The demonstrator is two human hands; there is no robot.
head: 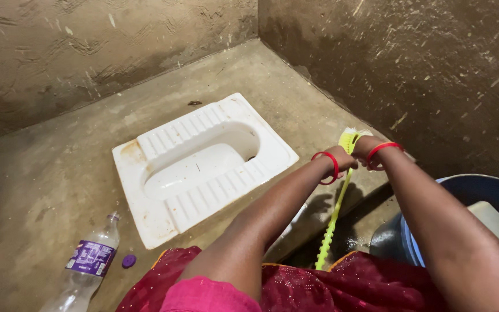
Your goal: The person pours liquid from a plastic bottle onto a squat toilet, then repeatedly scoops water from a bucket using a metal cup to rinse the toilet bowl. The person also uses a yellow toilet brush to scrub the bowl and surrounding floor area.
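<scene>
Hands: left hand (342,159), right hand (364,147) both grip green brush (349,140) | purple-labelled bottle (90,260) lower left

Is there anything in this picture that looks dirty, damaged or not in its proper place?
Yes. A clear plastic bottle lies tipped on the concrete floor, and its purple cap sits loose beside it. The white squat toilet pan has brown stains at its near-left corner and edge. Both hands hold the yellow-green brush.
</scene>
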